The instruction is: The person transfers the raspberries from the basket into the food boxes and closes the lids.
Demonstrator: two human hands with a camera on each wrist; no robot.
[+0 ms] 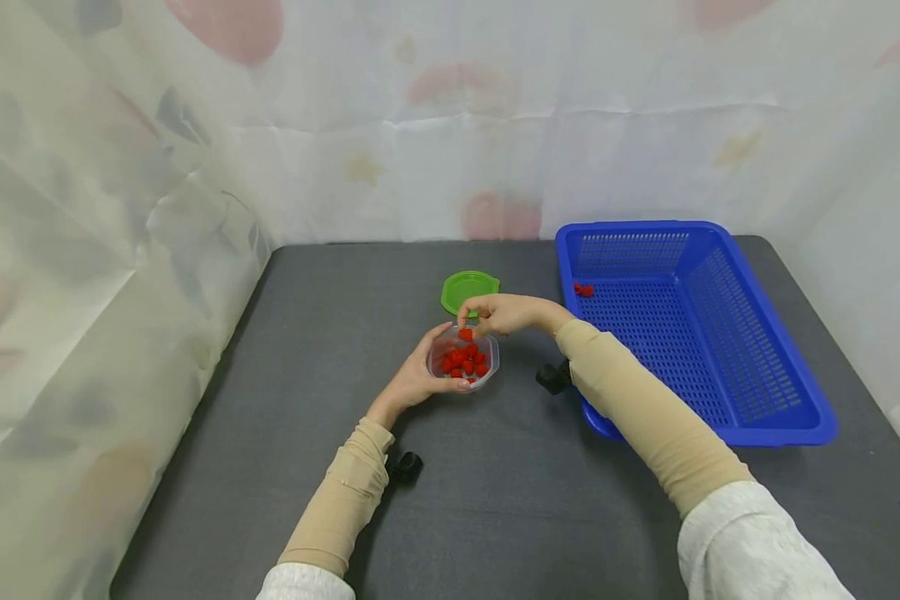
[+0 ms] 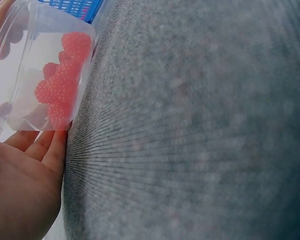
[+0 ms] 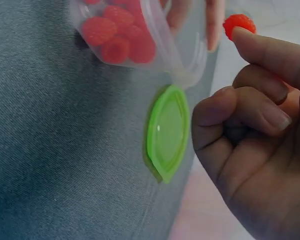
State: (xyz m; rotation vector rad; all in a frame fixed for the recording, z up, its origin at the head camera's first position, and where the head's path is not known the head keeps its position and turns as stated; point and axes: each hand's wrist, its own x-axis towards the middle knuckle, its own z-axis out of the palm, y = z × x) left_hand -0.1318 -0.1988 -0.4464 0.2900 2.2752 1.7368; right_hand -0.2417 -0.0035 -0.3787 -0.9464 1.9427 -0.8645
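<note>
A clear plastic tub [image 2: 32,75] with several red raspberries [image 2: 65,80] in it stands on the table. My left hand [image 1: 414,379] holds it from the left, thumb at the near side and fingers at the far side. Just over the tub's opening, my right hand [image 1: 506,314] pinches one raspberry [image 3: 238,25] between thumb and fingertip; its other fingers are curled in, as the right wrist view shows. Right behind the tub lies a green lid [image 3: 168,134], flat on the table.
To the right a blue plastic basket [image 1: 776,367] with slotted walls sits on the dark grey table [image 1: 480,500]. A few raspberries [image 1: 587,291] lie in its far left corner. Patterned white curtains [image 1: 420,167] hang behind and beside the table.
</note>
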